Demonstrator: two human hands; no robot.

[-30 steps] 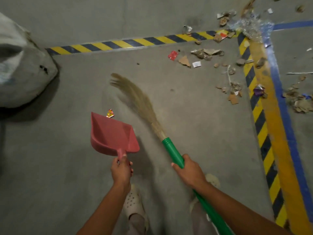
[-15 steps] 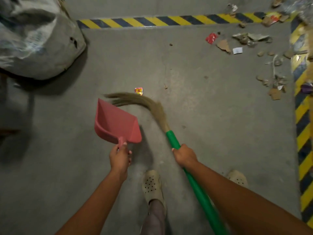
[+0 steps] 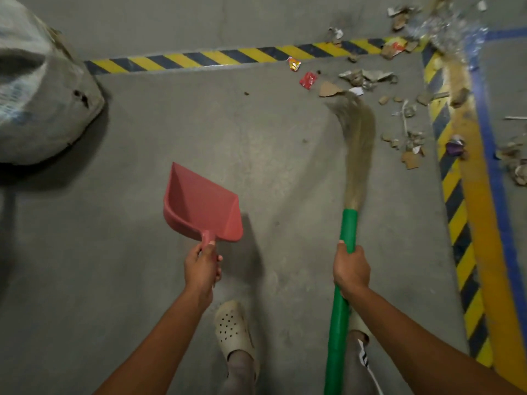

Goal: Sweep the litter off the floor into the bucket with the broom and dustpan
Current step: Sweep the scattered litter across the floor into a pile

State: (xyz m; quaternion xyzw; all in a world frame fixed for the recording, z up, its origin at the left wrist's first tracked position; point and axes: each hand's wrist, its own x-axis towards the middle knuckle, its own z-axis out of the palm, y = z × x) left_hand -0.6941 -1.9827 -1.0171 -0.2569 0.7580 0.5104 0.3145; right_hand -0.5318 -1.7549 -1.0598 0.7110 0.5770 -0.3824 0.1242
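**Step in hand:** gathering. The right hand [image 3: 351, 270] has its fingers clamped round the green handle of the broom [image 3: 349, 223]. The straw head reaches forward, its tip at the near edge of the litter [image 3: 368, 78]. It is touching or just short of a cardboard scrap [image 3: 328, 89]; blur there prevents a firmer finding. The left hand [image 3: 202, 265] grips the stub handle of the red dustpan [image 3: 199, 203], fingers curled round it, thumb on top. The pan is empty, appears by its shadow to be held off the ground, and is well apart from the litter.

**Next move, in my judgement:** draw the scraps toward the person into one heap, then set the pan's lip flat on the ground beside it. Light wrappers may skitter past a fast stroke.

**Surface and room:** bare grey concrete floor [image 3: 142, 280], dusty. Yellow-and-black hazard tape [image 3: 199, 57] runs along the far side and turns down the right, beside a blue line [image 3: 496, 166]. Litter lies on both sides of the tape. A bulging grey sack [image 3: 42, 95] sits at the far left. No bucket is in view.
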